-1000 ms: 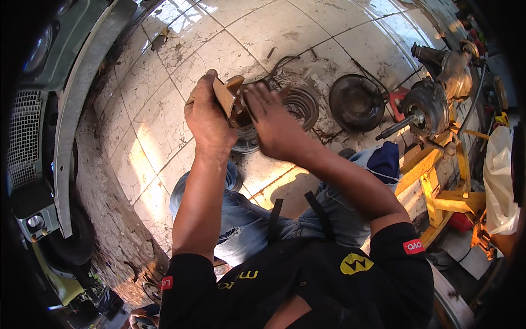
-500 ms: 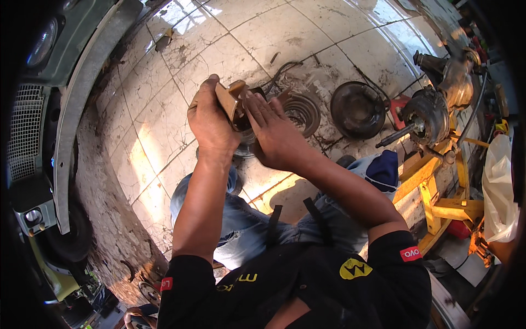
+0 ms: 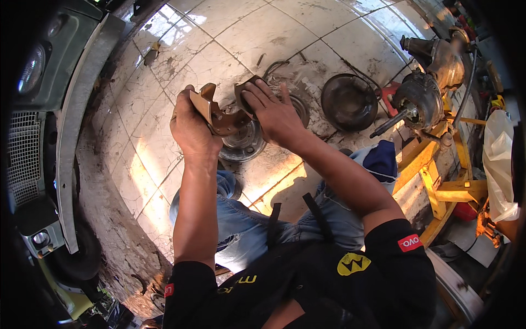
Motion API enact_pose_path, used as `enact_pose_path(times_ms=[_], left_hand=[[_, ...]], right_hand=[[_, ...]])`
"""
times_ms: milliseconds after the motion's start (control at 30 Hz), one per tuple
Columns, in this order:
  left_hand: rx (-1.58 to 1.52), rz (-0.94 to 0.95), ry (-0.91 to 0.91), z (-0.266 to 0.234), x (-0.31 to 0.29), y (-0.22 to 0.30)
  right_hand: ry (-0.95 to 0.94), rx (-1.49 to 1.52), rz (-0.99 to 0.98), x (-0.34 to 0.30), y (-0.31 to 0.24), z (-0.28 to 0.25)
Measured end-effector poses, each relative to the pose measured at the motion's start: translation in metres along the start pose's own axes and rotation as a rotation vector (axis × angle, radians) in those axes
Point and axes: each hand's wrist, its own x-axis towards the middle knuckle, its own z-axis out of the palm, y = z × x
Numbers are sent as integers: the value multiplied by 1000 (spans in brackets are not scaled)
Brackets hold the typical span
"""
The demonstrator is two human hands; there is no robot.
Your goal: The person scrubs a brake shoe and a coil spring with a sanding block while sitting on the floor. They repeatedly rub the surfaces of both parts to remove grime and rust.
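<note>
My left hand (image 3: 193, 126) is closed around a brown curved metal brake shoe (image 3: 226, 122), its smooth outer face turned up and left. Just right of it, my right hand (image 3: 278, 116) has its fingers pressed over a small dark flat piece (image 3: 241, 92), perhaps sandpaper; they hide much of it. A narrow gap separates this piece from the upper part of the shoe. Both hands are over the tiled floor, with a round metal plate (image 3: 241, 153) beneath the shoe. Partly behind my right hand lies a ringed round part (image 3: 300, 109).
A dark round dish-like drum (image 3: 349, 102) lies right of my hands. Farther right, an axle assembly (image 3: 419, 104) rests on a yellow stand (image 3: 460, 191), its shaft pointing toward me. A vehicle's grey bumper (image 3: 82, 109) runs along the left. Cracked tiles (image 3: 241, 33) stretch ahead.
My right hand with the dark piece has come away from the brake shoe, opening a gap. My left hand has shifted left and slightly down with the shoe. The view has shifted slightly.
</note>
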Motion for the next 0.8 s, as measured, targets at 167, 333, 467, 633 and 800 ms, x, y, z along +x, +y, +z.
enact_pose_path(times_ms=[167, 333, 467, 633, 800], left_hand=[[4, 15, 12, -4, 0, 0], [-50, 20, 10, -7, 2, 7], [27, 0, -16, -9, 2, 6], [-172, 20, 9, 2, -4, -1], [-11, -15, 21, 5, -11, 9]], right_hand=[[-160, 383, -40, -9, -46, -24], [-47, -38, -25, 4, -11, -14], [-87, 233, -9, -5, -36, -23], [-25, 620, -207, -6, -35, -39], [-167, 122, -9, -4, -24, -28]])
